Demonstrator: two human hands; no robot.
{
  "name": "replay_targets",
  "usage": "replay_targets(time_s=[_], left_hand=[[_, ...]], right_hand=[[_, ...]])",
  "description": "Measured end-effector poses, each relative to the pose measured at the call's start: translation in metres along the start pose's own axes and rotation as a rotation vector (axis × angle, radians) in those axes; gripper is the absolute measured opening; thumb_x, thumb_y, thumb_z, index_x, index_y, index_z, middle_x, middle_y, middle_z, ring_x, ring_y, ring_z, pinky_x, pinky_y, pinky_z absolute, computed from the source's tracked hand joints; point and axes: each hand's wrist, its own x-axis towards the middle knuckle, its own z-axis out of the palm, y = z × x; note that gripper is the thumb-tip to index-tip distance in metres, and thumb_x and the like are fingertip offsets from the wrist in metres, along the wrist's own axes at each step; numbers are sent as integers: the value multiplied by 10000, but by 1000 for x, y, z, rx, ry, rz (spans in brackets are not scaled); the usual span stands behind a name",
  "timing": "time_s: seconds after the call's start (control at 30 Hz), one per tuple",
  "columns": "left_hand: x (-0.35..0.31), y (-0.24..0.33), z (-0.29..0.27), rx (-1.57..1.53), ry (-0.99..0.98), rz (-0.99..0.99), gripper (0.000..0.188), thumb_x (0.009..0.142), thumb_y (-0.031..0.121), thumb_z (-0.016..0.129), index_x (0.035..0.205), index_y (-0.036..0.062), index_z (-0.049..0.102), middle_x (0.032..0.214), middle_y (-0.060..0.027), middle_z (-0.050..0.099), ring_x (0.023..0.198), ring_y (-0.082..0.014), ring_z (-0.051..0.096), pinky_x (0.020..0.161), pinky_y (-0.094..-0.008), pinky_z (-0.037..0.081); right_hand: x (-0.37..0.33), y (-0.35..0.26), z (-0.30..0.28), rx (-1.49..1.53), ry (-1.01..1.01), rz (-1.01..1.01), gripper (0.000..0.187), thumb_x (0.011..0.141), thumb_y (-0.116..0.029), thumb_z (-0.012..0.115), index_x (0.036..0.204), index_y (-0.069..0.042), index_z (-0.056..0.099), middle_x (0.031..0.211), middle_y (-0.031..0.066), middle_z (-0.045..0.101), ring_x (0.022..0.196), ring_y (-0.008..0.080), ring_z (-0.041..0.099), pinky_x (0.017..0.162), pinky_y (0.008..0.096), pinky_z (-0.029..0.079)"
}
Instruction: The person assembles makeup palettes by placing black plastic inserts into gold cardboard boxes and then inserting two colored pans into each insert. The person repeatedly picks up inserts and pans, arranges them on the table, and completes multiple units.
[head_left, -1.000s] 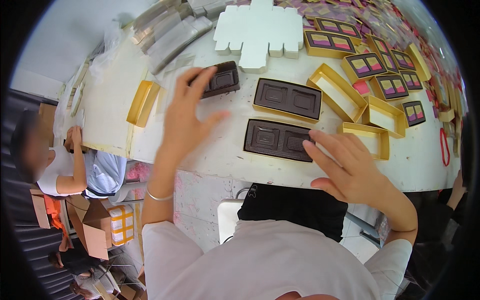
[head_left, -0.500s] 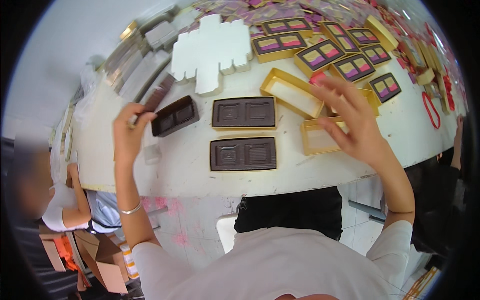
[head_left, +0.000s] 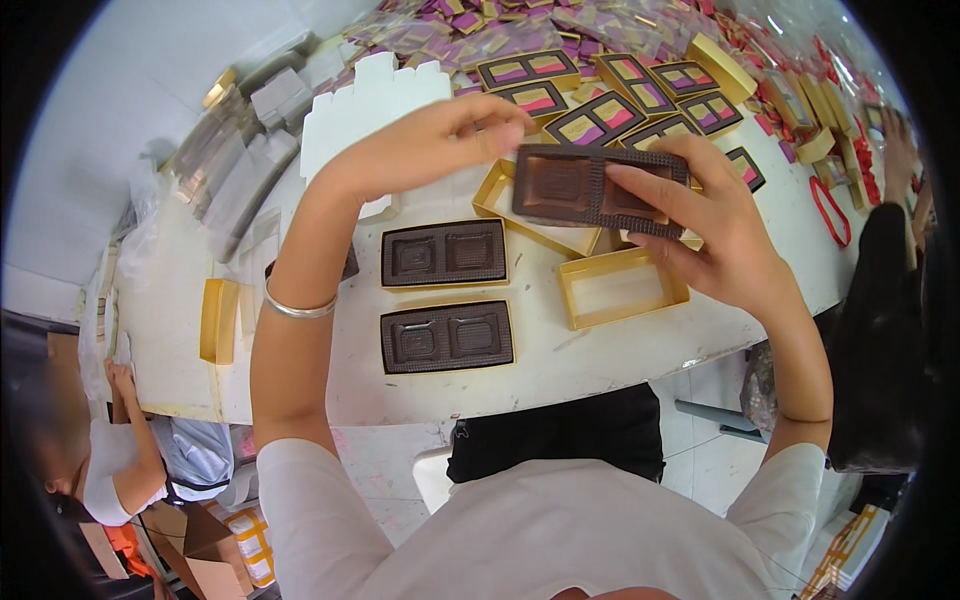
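My right hand [head_left: 725,225] grips a dark brown plastic tray [head_left: 555,187] with two square hollows, its fingers across the right half. My left hand [head_left: 430,150] hovers at the tray's left end, fingers stretched toward it, apparently holding nothing. Beneath the held tray lies a gold box [head_left: 490,200], partly hidden. An empty gold box [head_left: 625,290] sits nearer me. To their left, two gold boxes lined with brown trays, a far one [head_left: 445,252] and a near one [head_left: 447,337], lie one before the other. Another brown tray [head_left: 350,263] is mostly hidden behind my left forearm.
Filled boxes [head_left: 595,120] with purple, gold and pink pieces stand at the back right. A stack of white die-cut card [head_left: 370,105] lies behind my left arm. A gold box [head_left: 218,320] stands at left; a red band [head_left: 830,212] lies at right. Other people sit at both sides.
My left hand has swung from the far left to the middle, leaving a brown tray behind. My right hand, empty before, now holds a brown tray. The view has shifted slightly.
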Motion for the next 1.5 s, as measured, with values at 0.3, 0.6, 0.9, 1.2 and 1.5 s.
replay_targets(time_s=[0.3, 0.6, 0.9, 1.2, 1.5], left_hand=[[-19, -34, 26, 236, -50, -59, 681, 755, 322, 730, 1320, 90, 427, 1191, -98, 470, 853, -176, 498, 745, -287, 458], [-22, -53, 20, 130, 47, -135, 625, 746, 244, 750, 1283, 104, 463, 1055, -90, 468, 821, -184, 508, 767, -298, 466], [-27, -59, 19, 211, 100, -55, 604, 717, 242, 765, 1221, 38, 502, 1027, -123, 491, 893, -239, 534, 807, -315, 451], [-5, -66, 32, 331, 110, -11, 675, 647, 331, 796, 1166, -17, 541, 1137, -217, 520, 1092, -348, 501, 919, -356, 424], [-117, 1, -16, 316, 553, -88, 699, 710, 548, 679, 1172, 39, 550, 1204, -155, 516, 1061, -316, 537, 871, -380, 456]], right_hand=[[4, 14, 59, -73, -213, 153, 458, 705, -187, 737, 1127, -67, 605, 1057, 122, 522, 941, 295, 494, 804, 366, 436], [24, 44, 56, 288, -389, 16, 398, 755, 85, 559, 1135, -29, 584, 1206, 153, 481, 1007, 314, 544, 795, 344, 484], [36, 44, 66, -50, -425, -213, 305, 730, -16, 565, 1033, -2, 604, 1040, 148, 559, 861, 293, 597, 717, 361, 502], [16, 6, 65, -362, -464, -205, 442, 767, -100, 572, 1140, 131, 517, 1318, 193, 426, 1171, 339, 436, 993, 424, 337], [19, 14, 59, -122, -363, 67, 432, 959, -291, 380, 1250, 3, 507, 1371, 153, 406, 1269, 317, 379, 1052, 415, 299]])
